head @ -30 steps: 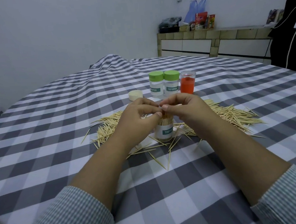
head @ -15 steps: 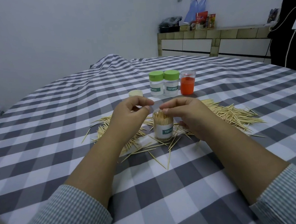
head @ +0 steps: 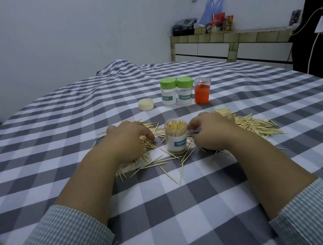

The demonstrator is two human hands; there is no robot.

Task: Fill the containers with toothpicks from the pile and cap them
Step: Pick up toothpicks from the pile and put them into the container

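A clear uncapped container [head: 176, 140] with a "TOOTHPICK" label stands in the middle of the toothpick pile [head: 255, 125], packed with upright toothpicks. My left hand [head: 127, 142] lies palm down on the pile's left part, bent fingertips touching loose toothpicks. My right hand [head: 211, 133] rests on the cloth just right of the container, fingers loosely curled, the index tip by its rim. Neither hand visibly holds anything. A cream cap [head: 145, 104] lies loose further back. Behind it stand two containers with green caps [head: 168, 94] [head: 185, 93].
An orange container [head: 202, 92] with a clear lid stands to the right of the green-capped pair. A grey and white checked cloth [head: 165, 211] covers the table. A tiled counter [head: 228, 46] with bags lines the far wall.
Both hands have come down from the container's mouth and moved apart, the left onto the pile and the right to the cloth beside it. The container's top now shows, full of toothpicks.
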